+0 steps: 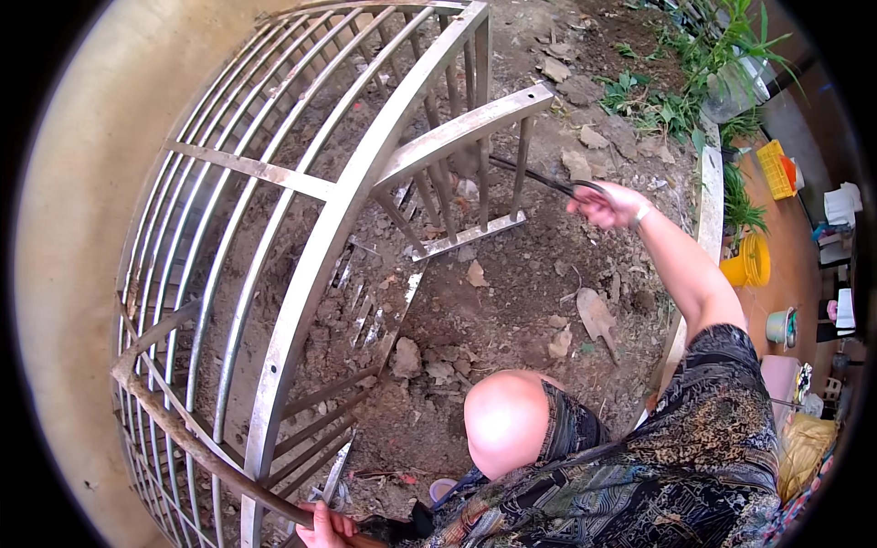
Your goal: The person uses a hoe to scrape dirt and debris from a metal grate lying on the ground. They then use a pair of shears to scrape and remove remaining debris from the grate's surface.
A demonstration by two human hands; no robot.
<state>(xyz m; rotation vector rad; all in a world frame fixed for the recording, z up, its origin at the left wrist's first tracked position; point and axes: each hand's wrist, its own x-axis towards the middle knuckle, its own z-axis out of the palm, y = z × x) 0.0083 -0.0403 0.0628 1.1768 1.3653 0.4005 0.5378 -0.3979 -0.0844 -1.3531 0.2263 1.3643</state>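
At the lower edge, my left hand (327, 526) grips the end of a forked wooden stick (199, 445). The stick runs across the outside of the metal barred cage (370, 164), its fork at the left. Out to the upper right, my right hand (606, 205) is closed around the looped handle of long dark metal tongs (534, 177). Their shafts pass behind the bars of a small barred panel (473, 137) that juts out from the cage. The tips of the tongs are hidden. My bare knee (507, 421) is bent over the soil between my hands.
Loose soil (479, 308) with dry leaves (596, 316) and clods (406, 357) covers the ground. A pale curb (709, 185) edges the bed, with green plants (658, 106) at the top. Beyond stand a yellow bucket (750, 260) and yellow crate (774, 170). A wall (75, 274) rises at left.
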